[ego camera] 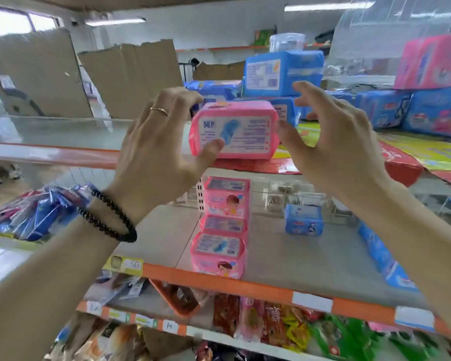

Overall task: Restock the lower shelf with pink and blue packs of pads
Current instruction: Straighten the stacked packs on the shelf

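My left hand (156, 142) grips a pink pack of pads (240, 131) at the front edge of the top shelf (63, 152), thumb on its printed face, fingers over its top. My right hand (331, 134) hovers just right of the pack with its fingers spread, holding nothing. On the lower shelf (297, 256) stands a stack of pink packs (223, 227) near the middle. One blue pack (303, 220) stands further back right, and another blue pack (385, 259) lies along the right side.
Several blue packs (284, 71) and a pink pack (432, 63) are piled on the top shelf behind and to the right, on flattened cardboard. Blue sachets (39, 212) fill the left bay. Snack bags (271, 324) crowd the shelves below. Cardboard sheets stand at the back left.
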The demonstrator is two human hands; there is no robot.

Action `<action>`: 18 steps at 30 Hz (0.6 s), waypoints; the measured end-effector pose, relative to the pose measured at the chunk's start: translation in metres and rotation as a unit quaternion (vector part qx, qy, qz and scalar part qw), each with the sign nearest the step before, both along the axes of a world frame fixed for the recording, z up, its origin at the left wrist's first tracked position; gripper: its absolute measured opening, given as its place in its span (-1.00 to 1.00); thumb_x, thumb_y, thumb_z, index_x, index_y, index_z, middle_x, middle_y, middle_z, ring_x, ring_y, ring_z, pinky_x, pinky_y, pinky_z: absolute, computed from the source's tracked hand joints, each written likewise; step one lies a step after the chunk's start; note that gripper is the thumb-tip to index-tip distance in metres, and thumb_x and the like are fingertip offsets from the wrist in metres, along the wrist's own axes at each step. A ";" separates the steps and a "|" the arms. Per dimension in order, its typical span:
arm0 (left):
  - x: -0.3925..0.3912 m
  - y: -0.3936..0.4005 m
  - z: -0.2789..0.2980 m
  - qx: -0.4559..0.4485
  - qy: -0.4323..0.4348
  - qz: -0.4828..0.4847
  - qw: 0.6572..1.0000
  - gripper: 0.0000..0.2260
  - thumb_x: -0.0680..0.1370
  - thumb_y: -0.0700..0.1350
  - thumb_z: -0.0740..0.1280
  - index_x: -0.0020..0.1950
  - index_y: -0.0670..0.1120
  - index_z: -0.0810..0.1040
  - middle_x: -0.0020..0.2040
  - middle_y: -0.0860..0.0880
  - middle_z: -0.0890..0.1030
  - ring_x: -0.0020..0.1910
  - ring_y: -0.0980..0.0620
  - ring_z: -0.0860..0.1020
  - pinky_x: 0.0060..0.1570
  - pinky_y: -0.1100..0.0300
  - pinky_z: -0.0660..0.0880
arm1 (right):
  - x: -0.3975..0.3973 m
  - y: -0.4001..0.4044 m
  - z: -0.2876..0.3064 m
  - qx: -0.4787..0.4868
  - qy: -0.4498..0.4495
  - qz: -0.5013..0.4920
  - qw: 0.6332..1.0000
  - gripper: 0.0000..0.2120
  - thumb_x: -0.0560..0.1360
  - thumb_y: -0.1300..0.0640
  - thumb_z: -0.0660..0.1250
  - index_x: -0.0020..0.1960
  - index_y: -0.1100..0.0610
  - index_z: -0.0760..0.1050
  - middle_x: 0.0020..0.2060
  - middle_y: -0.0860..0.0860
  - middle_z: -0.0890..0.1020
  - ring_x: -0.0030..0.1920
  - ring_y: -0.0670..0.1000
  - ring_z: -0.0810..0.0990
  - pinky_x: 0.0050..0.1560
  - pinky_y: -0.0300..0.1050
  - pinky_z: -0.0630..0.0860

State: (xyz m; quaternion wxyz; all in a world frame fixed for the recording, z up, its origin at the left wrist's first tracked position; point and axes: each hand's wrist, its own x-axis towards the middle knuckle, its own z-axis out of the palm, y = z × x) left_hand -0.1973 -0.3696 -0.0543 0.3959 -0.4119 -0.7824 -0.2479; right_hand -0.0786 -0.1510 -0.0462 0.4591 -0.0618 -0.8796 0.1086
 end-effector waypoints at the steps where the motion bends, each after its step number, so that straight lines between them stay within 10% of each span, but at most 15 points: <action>1: -0.009 -0.003 0.004 -0.002 -0.011 0.002 1.000 -0.47 0.53 0.24 0.26 0.38 -0.06 0.38 0.35 -0.05 0.43 0.28 -0.13 0.48 0.18 -0.15 0.47 | -0.007 -0.002 0.003 -0.002 -0.005 -0.007 1.000 -0.41 0.60 -0.22 0.20 0.54 0.01 0.26 0.32 -0.02 0.57 0.28 0.10 0.53 0.19 0.03 0.44; 10: -0.065 -0.007 0.004 -0.061 -0.115 0.020 0.991 -0.39 0.56 0.39 0.07 0.51 0.08 0.25 0.43 0.02 0.36 0.33 -0.08 0.45 0.17 -0.12 0.47 | -0.049 -0.011 0.005 -0.018 -0.086 -0.059 0.994 -0.44 0.61 -0.25 0.13 0.52 -0.01 0.27 0.33 0.01 0.54 0.26 0.13 0.53 0.05 0.00 0.41; 18: -0.096 0.005 0.000 -0.081 -0.251 -0.080 0.961 -0.31 0.47 0.52 0.03 0.47 0.15 0.29 0.32 0.01 0.56 0.07 0.05 0.59 0.18 -0.09 0.51 | -0.059 -0.007 0.000 -0.074 -0.117 -0.092 0.986 -0.43 0.57 -0.37 0.03 0.46 -0.10 0.30 -0.05 0.05 0.65 0.02 0.17 0.62 0.07 0.15 0.56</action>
